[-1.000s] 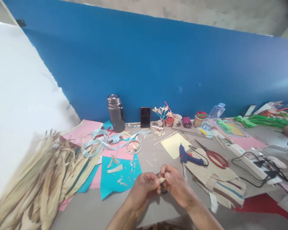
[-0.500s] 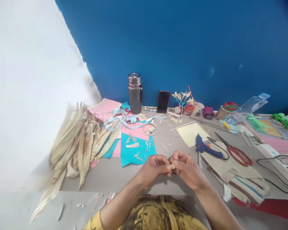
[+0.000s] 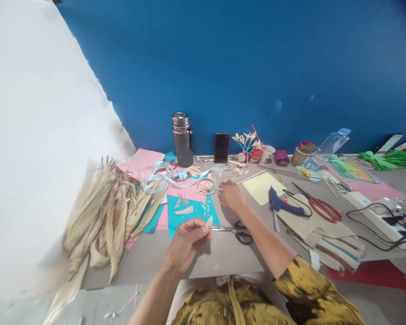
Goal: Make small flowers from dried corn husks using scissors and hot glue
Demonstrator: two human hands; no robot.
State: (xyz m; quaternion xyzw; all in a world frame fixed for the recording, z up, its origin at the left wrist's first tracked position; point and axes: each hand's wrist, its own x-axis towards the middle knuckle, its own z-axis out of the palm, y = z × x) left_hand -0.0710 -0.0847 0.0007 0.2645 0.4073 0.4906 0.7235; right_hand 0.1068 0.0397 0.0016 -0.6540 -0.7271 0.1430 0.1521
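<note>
My left hand (image 3: 191, 238) pinches a small pale husk petal (image 3: 209, 222) between thumb and fingers, low over the table. Black-handled scissors (image 3: 238, 232) lie just right of it, blades toward the hand. My right hand (image 3: 230, 195) reaches forward, palm down, beside a roll of tape (image 3: 206, 186) with husk bits inside its ring; its fingers are partly spread and I see nothing in them. Husk scraps lie on the blue sheet (image 3: 176, 223). Pale husk flowers on blue stems (image 3: 246, 143) stand at the back.
Dried husks (image 3: 113, 221) are heaped at left. A flask (image 3: 182, 144) and phone (image 3: 222, 148) stand by the wall. At right lie a blue glue gun (image 3: 286, 204), red-handled scissors (image 3: 325, 208), gloves (image 3: 338, 246) and a power strip (image 3: 375, 219).
My right hand has left my left hand and moved forward toward the tape roll. My left hand keeps the petal, now further left. The black-handled scissors have come into clear view.
</note>
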